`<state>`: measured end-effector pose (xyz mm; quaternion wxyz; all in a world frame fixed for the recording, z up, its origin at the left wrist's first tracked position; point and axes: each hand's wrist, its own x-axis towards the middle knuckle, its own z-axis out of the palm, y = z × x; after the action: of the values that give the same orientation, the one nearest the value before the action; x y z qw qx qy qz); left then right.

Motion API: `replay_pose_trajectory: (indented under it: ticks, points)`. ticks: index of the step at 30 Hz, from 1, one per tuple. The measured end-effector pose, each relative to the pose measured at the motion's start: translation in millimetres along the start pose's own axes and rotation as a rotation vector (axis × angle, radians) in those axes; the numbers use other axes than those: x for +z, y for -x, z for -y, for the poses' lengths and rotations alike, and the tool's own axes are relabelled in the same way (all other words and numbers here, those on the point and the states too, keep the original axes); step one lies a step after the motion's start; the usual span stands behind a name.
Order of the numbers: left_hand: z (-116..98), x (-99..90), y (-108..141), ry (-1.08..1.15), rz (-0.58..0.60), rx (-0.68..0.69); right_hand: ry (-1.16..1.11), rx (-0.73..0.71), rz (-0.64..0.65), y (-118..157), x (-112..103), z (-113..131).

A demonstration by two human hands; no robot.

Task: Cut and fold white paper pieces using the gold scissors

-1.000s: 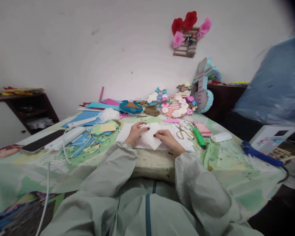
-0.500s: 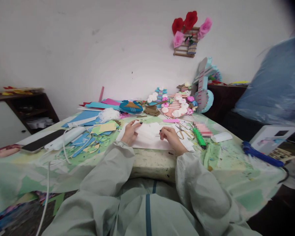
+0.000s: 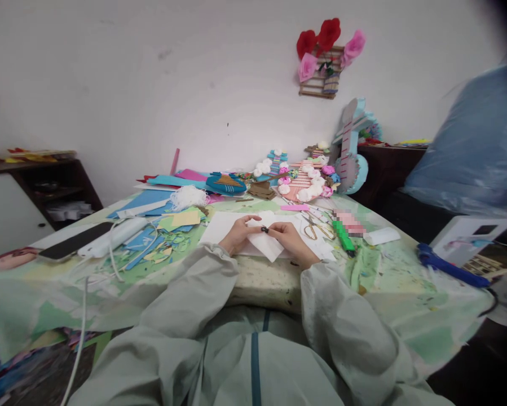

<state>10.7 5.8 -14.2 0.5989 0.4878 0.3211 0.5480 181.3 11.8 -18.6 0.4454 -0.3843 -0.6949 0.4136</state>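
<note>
Both hands: left hand (image 3: 237, 235) and right hand (image 3: 292, 241) pinch the small white paper (image 3: 267, 243), thumbs meeting to steady it | Paper: above white sheets (image 3: 219, 223) on my worktop (image 3: 388, 282) | Scissors (image 3: 316, 226): beside right hand, within easy reach

I count two bare hands on my view, one left hand (image 3: 237, 235) and one right hand (image 3: 290, 239), with one piece of white paper (image 3: 267, 243) between them. I get one pair of scissors (image 3: 311, 231), one green-handled tool (image 3: 343, 235), one blue glue gun (image 3: 450, 266), one white roll (image 3: 381, 235) and one flat pink strip (image 3: 295, 208). Over on the left side I make it one dark phone (image 3: 76, 241), one white power strip (image 3: 113, 238) and one bundle of white strands (image 3: 189, 198). On the wall I see one wooden rack (image 3: 317, 94) with four large flowers: two red flowers (image 3: 329, 34) and two pink flowers (image 3: 308, 67). The small paper scraps (image 3: 164, 245) are too many and too overlapped for me to number.
</note>
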Motion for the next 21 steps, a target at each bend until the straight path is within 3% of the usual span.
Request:
replay_pose_trajectory:
  ticks: [11, 18, 21]
  points:
    - [-6, -4.9, -5, 0.036, -0.164, 0.035, -0.002, -0.03, 0.036, 2, -1, 6]
    - [-10, -25.3, -17, 0.218, -0.359, 0.104, -0.054, -0.052, -0.032, 4, -3, 11]
    - [-11, -25.4, -16, 0.229, -0.325, 0.045, -0.133, -0.065, -0.06, 3, -3, 13]
